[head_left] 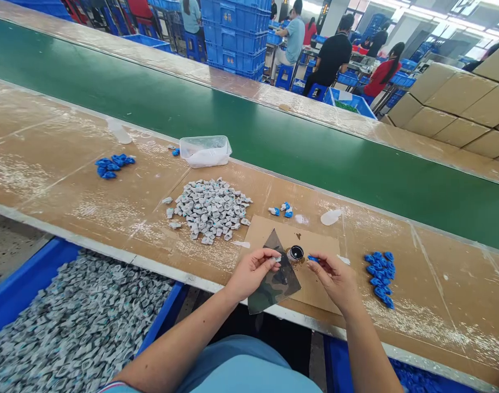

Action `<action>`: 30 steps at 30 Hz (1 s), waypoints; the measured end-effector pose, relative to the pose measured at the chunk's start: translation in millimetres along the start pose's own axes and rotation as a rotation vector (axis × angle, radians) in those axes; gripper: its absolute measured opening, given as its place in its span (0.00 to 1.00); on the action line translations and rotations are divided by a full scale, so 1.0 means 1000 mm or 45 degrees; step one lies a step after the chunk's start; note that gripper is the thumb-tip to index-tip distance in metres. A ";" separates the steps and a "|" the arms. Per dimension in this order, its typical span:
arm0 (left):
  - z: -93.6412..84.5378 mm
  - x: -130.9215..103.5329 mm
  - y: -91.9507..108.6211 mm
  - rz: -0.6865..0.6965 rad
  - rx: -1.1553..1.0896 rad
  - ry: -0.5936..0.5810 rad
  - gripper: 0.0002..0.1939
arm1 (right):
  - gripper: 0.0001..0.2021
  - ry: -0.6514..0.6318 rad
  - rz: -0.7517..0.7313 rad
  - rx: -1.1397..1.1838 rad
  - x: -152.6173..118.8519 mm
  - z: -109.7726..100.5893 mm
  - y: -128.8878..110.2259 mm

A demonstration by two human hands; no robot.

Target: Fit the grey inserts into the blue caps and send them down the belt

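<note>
My left hand (255, 268) pinches a small grey plastic piece (277, 258) above a dark camouflage cloth (280, 281). In my right hand (333, 273) a small blue piece (313, 258) is held between thumb and fingers. Between the two hands a small cup of black liquid (295, 252) stands on a cardboard sheet (315, 234). Beyond it lie a few joined grey-and-blue pieces (287, 209). A heap of grey pieces (212, 210) is to the left, and a cluster of blue pieces (381, 275) sits to the right.
A clear plastic tub (205, 152) and a white bottle (330, 217) stand near the green conveyor belt (233, 117). Below the table edge, a blue bin (36, 262) holds many grey pieces. Stacked crates (235, 35), cartons (450, 103) and seated people are beyond the belt.
</note>
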State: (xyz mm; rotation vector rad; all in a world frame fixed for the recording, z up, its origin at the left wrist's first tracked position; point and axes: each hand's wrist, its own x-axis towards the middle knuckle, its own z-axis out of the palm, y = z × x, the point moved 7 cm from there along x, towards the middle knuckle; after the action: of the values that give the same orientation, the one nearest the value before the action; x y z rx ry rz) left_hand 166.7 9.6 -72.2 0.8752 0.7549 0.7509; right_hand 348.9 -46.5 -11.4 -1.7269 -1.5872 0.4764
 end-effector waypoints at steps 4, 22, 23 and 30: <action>-0.001 0.001 -0.001 0.017 -0.005 0.012 0.19 | 0.12 0.007 -0.159 -0.156 0.005 -0.002 -0.014; -0.002 0.002 0.000 0.124 0.149 0.006 0.15 | 0.12 -0.005 -0.217 -0.298 0.010 0.002 -0.015; -0.003 0.002 0.000 0.133 0.156 0.012 0.14 | 0.11 -0.005 -0.211 -0.299 0.009 0.002 -0.015; 0.000 0.001 -0.004 0.072 0.049 -0.037 0.17 | 0.10 0.017 -0.183 -0.133 0.000 0.003 -0.027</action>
State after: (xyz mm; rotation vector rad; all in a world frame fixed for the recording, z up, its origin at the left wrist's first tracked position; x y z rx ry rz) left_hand 168.4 8.2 -75.8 0.9433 0.7230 0.7743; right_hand 328.0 -46.6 6.1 -1.6731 -1.7394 0.3156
